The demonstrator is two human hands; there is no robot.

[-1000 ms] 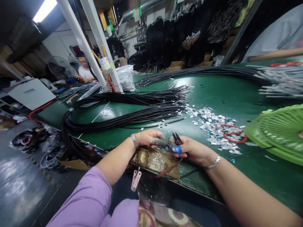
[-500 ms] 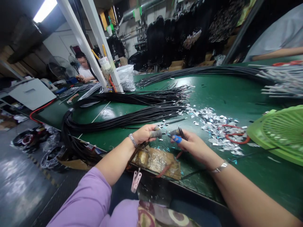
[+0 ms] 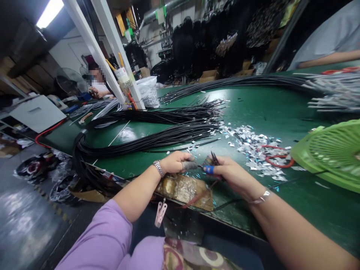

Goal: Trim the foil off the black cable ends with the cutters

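My left hand (image 3: 177,163), with a grey finger covering, is closed in a pinch on the end of a thin black cable (image 3: 200,166). Facing it is my right hand (image 3: 225,170), with blue tape on the thumb. Its fingers are wrapped round a dark tool with pointed tips (image 3: 214,156), whose kind I cannot make out. The cable's tip reaches the right thumb, and the fingers hide the contact. Beyond the left hand lies a bundle of black cables (image 3: 157,138) with stripped ends.
Silver foil scraps (image 3: 253,148) and red-handled scissors (image 3: 278,161) lie right of my hands, beside a green fan (image 3: 329,157). A taped cardboard piece (image 3: 185,191) and a pink clothespin (image 3: 160,214) are at the table's front edge. Co-workers sit far left and right.
My hands have come closer together, and the left fingers have moved right toward the right thumb. The cable end between them shows less than before. The view has shifted slightly.
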